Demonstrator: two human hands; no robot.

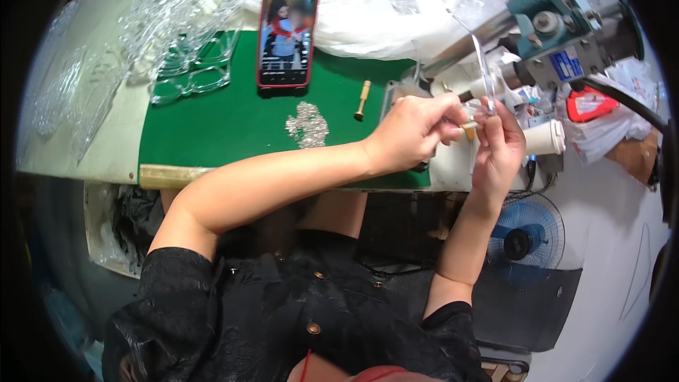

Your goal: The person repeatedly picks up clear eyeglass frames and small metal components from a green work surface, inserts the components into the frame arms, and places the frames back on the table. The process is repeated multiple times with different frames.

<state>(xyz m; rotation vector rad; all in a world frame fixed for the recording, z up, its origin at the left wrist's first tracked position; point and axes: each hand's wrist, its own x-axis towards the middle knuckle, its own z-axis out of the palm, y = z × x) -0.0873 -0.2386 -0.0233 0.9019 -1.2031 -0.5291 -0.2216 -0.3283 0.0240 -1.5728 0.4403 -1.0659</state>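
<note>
Beside the teal machine (548,25) on the counter (212,127), the right hand (500,148) is pinching a clear curved plastic strip (484,74) upright, seemingly to steady it, while the left hand (414,131) is closing its fingers on a small brass-coloured piece (468,126) at the strip's base.
</note>
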